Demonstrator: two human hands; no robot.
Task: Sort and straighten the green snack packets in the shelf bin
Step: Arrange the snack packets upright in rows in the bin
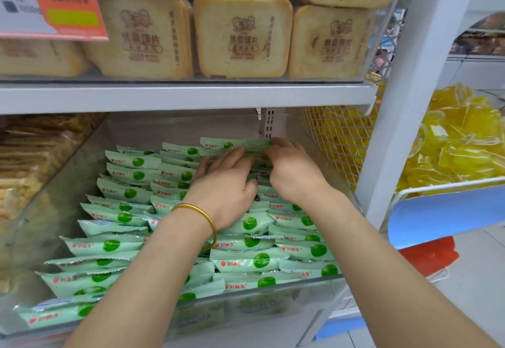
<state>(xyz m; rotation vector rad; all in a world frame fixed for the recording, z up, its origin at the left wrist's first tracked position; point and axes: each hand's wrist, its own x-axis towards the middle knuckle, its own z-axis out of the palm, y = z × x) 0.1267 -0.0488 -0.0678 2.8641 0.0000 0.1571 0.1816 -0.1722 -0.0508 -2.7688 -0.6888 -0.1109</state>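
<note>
Your left hand (226,183) lies flat, fingers straight, on the green snack packets (120,246) in the clear plastic bin (49,211). Your right hand (292,168) curls its fingers round a packet at the back. Its fingertips look blurry. Your arms hide some packets. The packets are shiny with zigzag ends.

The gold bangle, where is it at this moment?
In the head view the gold bangle circles the wrist of the left hand, near the centre, above the green snack packets.
</note>
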